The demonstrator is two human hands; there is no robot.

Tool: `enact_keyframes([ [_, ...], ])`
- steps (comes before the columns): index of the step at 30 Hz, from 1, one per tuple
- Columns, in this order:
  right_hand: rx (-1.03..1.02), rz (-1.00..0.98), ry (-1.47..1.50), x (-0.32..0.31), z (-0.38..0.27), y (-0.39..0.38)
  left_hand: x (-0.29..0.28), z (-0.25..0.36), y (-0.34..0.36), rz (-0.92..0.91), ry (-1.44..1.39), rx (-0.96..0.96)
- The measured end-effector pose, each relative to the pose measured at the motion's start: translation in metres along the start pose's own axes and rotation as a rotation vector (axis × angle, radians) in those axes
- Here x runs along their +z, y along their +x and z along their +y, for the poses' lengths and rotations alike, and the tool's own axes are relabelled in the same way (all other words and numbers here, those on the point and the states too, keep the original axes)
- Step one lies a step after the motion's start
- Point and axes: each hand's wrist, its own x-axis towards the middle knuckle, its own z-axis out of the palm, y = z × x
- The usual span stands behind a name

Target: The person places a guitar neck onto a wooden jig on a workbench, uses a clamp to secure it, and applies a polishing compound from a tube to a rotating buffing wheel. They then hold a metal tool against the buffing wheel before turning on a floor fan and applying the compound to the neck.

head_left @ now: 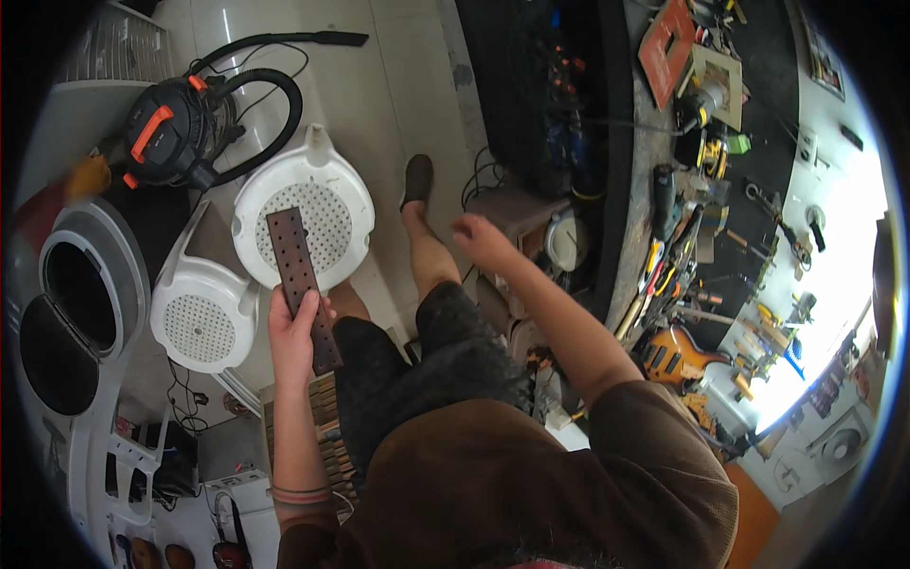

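Observation:
My left hand grips a dark brown flat strip with rows of holes, held upright in the view over a white plastic stool with a perforated seat. My right hand is raised to the right of the stool, beside my leg, with its fingers curled; what they hold, if anything, is hidden.
A second white stool stands at left, below a black-and-orange vacuum with hose and cables. A grey bin sits further left. At right runs a bench crowded with tools and an electric guitar.

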Motion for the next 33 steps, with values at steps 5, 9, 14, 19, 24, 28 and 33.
enact_keyframes([
  [5,-0.043,0.159,-0.383,-0.094,0.050,0.165,0.021,0.003,0.008,0.081,-0.010,0.091],
  [9,0.034,0.698,-0.320,-0.184,0.055,0.283,0.045,-0.010,0.026,0.232,-0.066,0.075],
  [14,0.330,0.955,-0.304,-0.285,0.062,0.369,0.094,-0.030,0.044,0.339,-0.142,-0.031],
  [19,0.726,0.757,-0.290,-0.324,0.068,0.417,0.137,-0.023,0.069,0.313,-0.045,-0.115],
  [24,0.844,0.888,-0.156,-0.362,0.124,0.462,0.137,-0.026,0.078,0.226,0.077,-0.149],
  [28,0.737,0.712,-0.077,-0.382,0.145,0.477,0.121,-0.052,0.078,0.226,0.132,-0.037],
  [33,0.731,0.810,-0.276,-0.389,0.146,0.439,0.118,-0.052,0.082,0.227,0.137,-0.025],
])
